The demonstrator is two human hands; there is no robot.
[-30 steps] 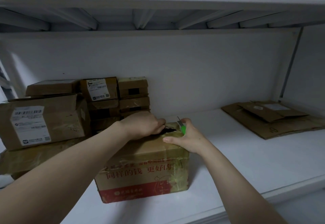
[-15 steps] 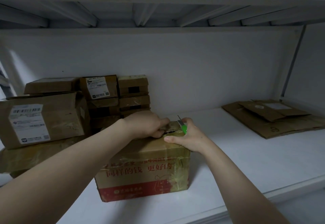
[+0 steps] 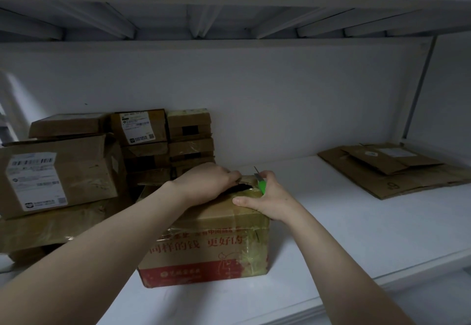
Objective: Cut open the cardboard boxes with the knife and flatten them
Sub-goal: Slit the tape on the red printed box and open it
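While the box point(image 3: 204, 245) is sitting on the white shelf point(image 3: 356, 227) by stacked boxes point(image 3: 63, 171), the left hand point(image 3: 206, 184) is gripping its top flap at a dark gap and the right hand point(image 3: 271, 201) is gripping the green knife point(image 3: 262, 186), blade up.

This looks like a storage corner, perhaps in a home or in a small stockroom; which of the two I cannot tell. A deep white shelf point(image 3: 356, 235) runs along a plain white wall point(image 3: 280, 95), and the slats point(image 3: 198, 18) of another white level sit close above it. On the left stands a pile of brown delivery boxes point(image 3: 84, 171) with shipping labels point(image 3: 35, 182). Flattened cardboard point(image 3: 397, 171) lies on the right. The light is dim.
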